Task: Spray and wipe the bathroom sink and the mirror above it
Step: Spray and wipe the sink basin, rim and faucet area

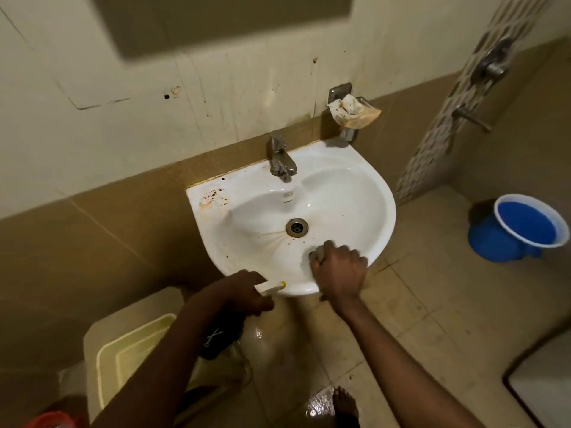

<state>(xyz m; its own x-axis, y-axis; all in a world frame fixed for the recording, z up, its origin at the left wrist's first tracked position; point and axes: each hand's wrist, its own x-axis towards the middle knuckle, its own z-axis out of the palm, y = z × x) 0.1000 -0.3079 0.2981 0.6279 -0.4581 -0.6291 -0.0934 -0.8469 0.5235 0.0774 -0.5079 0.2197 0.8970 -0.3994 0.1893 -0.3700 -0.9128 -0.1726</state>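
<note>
A white wall-hung sink (355, 193) fills the middle of the view, with a metal tap (281, 159) at its back and a drain (296, 227) in the bowl. Rust-coloured stains mark its back left corner. My right hand (340, 273) is shut on a small grey cloth (319, 252) pressed against the bowl's front right inside wall. My left hand (244, 293) holds a spray bottle (272, 286) at the sink's front rim, its white and yellow nozzle over the rim and its dark body hanging below. The mirror's (222, 20) lower part shows at the top, blurred.
A blue bucket (519, 230) stands on the tiled floor at the right. A soap holder with a stained rag (355, 111) hangs right of the tap. A cream toilet cistern lid (133, 344) is at the lower left. Wall taps (472, 117) sit far right. The floor below looks wet.
</note>
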